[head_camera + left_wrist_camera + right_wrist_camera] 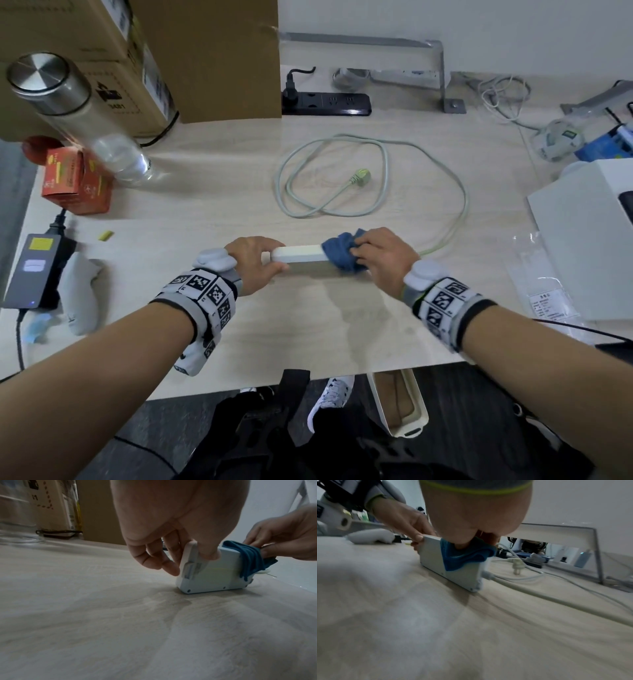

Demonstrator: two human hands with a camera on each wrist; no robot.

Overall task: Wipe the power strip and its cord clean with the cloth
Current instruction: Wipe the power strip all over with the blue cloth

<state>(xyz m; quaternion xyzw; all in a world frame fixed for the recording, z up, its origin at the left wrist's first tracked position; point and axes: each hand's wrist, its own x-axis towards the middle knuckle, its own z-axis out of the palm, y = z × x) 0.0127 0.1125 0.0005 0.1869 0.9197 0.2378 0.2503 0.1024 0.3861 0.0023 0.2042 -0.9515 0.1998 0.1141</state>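
Observation:
A white power strip (pixel 301 258) stands on its long edge on the wooden desk (pixel 308 335), its underside toward me. My left hand (pixel 255 262) grips its left end, thumb on the near face and fingers behind (pixel 173 555). My right hand (pixel 380 257) pinches a blue cloth (pixel 342 253) draped over the strip's right part (pixel 462 555). The pale cord (pixel 383 178) leaves the strip's right end (pixel 505 582) and lies in loose loops behind, its plug (pixel 361 174) lying inside the loops.
A black power strip (pixel 325 102) lies at the back by cardboard boxes (pixel 137 58). A steel-capped bottle (pixel 78 116), an orange box (pixel 77 185) and a power adapter (pixel 34 270) sit left. A white box (pixel 589 233) and a plastic bag (pixel 544 287) sit right.

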